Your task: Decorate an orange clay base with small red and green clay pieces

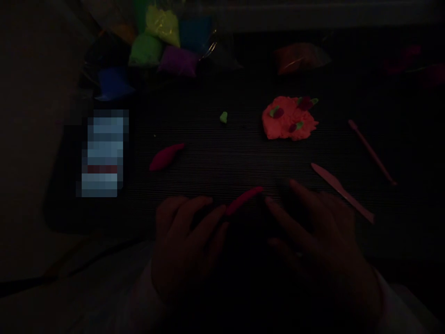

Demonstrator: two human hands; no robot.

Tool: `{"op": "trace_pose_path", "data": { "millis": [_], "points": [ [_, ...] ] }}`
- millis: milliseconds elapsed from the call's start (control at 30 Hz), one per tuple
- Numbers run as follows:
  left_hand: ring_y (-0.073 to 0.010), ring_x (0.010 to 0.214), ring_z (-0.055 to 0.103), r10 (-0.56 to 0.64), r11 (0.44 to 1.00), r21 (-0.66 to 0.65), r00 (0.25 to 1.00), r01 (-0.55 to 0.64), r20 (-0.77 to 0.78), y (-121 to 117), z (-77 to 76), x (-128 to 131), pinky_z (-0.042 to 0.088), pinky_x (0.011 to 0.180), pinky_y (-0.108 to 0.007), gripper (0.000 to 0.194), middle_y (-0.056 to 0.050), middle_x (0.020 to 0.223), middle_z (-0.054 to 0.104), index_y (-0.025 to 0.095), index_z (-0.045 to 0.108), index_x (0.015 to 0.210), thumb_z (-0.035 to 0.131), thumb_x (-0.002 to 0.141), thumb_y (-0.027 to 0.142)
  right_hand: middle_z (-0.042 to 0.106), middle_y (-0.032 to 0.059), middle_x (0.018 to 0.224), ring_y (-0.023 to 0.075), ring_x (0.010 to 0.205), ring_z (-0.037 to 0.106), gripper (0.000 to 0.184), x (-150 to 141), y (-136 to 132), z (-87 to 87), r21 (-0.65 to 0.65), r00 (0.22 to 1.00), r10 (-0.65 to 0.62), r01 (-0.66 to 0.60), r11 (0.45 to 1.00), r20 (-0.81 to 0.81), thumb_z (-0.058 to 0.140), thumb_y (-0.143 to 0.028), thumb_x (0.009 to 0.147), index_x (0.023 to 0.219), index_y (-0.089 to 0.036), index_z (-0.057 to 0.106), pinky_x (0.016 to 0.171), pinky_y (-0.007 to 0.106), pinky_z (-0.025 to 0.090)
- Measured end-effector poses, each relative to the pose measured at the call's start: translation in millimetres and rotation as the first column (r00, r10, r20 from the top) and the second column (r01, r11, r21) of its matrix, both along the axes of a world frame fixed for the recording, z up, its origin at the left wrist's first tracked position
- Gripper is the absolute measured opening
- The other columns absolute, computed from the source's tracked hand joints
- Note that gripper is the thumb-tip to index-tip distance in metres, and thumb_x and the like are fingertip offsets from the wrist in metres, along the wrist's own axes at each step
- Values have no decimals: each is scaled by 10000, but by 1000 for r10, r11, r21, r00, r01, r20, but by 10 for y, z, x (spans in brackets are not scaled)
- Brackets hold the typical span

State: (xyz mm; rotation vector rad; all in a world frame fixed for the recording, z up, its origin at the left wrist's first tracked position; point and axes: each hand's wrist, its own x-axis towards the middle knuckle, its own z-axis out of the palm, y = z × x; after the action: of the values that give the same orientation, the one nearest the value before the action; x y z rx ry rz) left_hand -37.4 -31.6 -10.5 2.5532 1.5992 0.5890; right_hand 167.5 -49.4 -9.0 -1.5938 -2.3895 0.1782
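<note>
A thin pink roll of modelling clay (244, 200) slants up to the right between my hands, low on the dark table. My left hand (186, 241) has its index finger and thumb at the roll's lower left end, seemingly pinching it; the other fingers are bent over the table. To the right, my right hand (320, 236) is open, fingers apart, its index fingertip close to the roll's upper end but not on it. A thicker pink clay teardrop (166, 157) lies beyond my left hand. The picture is very dark, so contact is hard to make out.
A flat orange-red clay piece (287, 123) carries small dark red and green bits. A green clay scrap (224, 117), a pink plastic knife (342, 192) and a thin pink stick tool (371, 153) lie around. Bagged clay (179, 60) sits behind; a blurred-out phone-like screen (104, 153) glows left.
</note>
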Motion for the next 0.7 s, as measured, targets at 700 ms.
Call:
{"op": "trace_pose_path", "data": {
  "millis": [700],
  "points": [
    [-290, 1014, 431, -173, 978, -133, 980, 158, -104, 176, 15, 96, 360, 850, -495, 471, -107, 1222, 459, 264, 469, 1228, 480, 791, 441, 403, 185, 1312, 304, 1099, 420, 447, -134, 281, -3, -28, 991, -10, 14, 1000, 130, 412, -376, 844, 1222, -150, 483, 897, 499, 320]
  ]
}}
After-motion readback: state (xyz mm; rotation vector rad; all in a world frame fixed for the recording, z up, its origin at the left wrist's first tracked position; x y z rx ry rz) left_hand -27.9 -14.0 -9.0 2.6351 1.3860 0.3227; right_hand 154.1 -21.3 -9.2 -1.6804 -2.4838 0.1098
